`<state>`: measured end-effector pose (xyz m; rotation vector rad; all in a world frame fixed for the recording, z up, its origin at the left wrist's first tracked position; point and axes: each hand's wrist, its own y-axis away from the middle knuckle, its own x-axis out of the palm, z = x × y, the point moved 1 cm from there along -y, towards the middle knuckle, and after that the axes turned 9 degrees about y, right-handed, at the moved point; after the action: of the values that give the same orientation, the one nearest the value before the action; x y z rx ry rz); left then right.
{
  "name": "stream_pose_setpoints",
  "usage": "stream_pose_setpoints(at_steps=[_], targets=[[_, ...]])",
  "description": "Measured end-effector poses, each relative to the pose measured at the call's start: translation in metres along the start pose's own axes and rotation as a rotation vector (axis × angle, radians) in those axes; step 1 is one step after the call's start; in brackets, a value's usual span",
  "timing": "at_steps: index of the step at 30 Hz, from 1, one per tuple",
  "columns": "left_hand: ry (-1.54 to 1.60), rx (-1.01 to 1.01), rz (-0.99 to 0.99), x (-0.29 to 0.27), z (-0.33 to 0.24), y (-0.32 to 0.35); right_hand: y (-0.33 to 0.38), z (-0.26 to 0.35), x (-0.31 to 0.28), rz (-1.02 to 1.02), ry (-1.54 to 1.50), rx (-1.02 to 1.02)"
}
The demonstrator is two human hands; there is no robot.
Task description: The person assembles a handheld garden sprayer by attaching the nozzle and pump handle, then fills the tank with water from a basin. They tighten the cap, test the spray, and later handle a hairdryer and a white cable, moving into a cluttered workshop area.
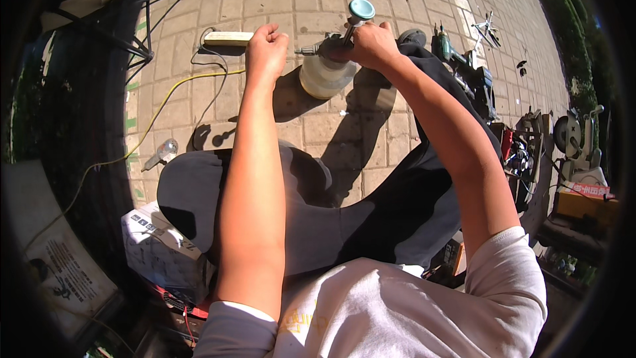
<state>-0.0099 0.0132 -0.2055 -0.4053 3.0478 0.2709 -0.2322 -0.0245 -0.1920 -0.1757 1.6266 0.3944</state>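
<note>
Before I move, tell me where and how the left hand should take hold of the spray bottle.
Best cup the spray bottle by its rounded, translucent body, probably from the left, below the nozzle. That wide side is uncovered, while the right hand grips the handle area beneath the pale blue pump knob. The left hand is apart from the bottle, on the nozzle's side.

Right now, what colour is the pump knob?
Pale turquoise; the head view shows the pump knob best.
</note>
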Motion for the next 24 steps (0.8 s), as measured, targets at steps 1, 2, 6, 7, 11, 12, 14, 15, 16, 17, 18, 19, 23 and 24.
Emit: stream_pose_setpoints(at_steps=[1, 2, 6, 7, 11, 12, 14, 15, 16, 17, 18, 19, 23, 24], targets=[[0.009, -0.005, -0.012, -0.006, -0.004, 0.002, 0.001, 0.009, -0.010, 0.198, 0.076, 0.007], [0.027, -0.004, -0.014, -0.008, -0.013, 0.004, 0.007, 0.007, -0.012, 0.172, 0.016, 0.036], [0.066, 0.120, 0.046, -0.025, -0.067, 0.022, 0.015, -0.020, 0.003, -0.084, -0.123, -0.024], [0.079, 0.178, 0.067, -0.031, -0.083, 0.025, 0.015, -0.029, 0.013, -0.249, -0.088, -0.134], [-0.059, 0.384, 0.107, -0.069, -0.146, 0.048, 0.002, -0.027, 0.022, -0.078, -0.132, -0.256], [-0.119, 0.394, 0.103, -0.076, -0.157, 0.057, 0.000, -0.016, 0.012, 0.040, -0.190, -0.252], [-0.164, 0.401, 0.103, -0.087, -0.165, 0.066, 0.004, -0.006, -0.005, 0.158, -0.080, -0.071], [-0.186, 0.404, 0.102, -0.091, -0.167, 0.070, 0.007, -0.004, -0.007, 0.164, -0.122, -0.073], [-0.180, 0.379, 0.116, -0.092, -0.168, 0.075, 0.011, -0.002, -0.010, 0.170, -0.163, -0.074], [-0.170, 0.352, 0.130, -0.091, -0.167, 0.080, 0.016, -0.004, -0.015, 0.118, -0.145, 0.066], [-0.160, 0.325, 0.146, -0.089, -0.166, 0.084, 0.018, -0.008, -0.022, 0.090, -0.255, 0.117], [-0.192, 0.350, 0.150, -0.087, -0.169, 0.088, 0.013, -0.018, -0.013, -0.007, -0.152, 0.045], [-0.168, 0.358, 0.186, -0.081, -0.169, 0.086, 0.016, -0.021, 0.000, -0.181, 0.108, -0.282], [-0.199, 0.367, 0.179, -0.081, -0.165, 0.083, 0.016, -0.016, -0.004, -0.104, 0.039, -0.290]])
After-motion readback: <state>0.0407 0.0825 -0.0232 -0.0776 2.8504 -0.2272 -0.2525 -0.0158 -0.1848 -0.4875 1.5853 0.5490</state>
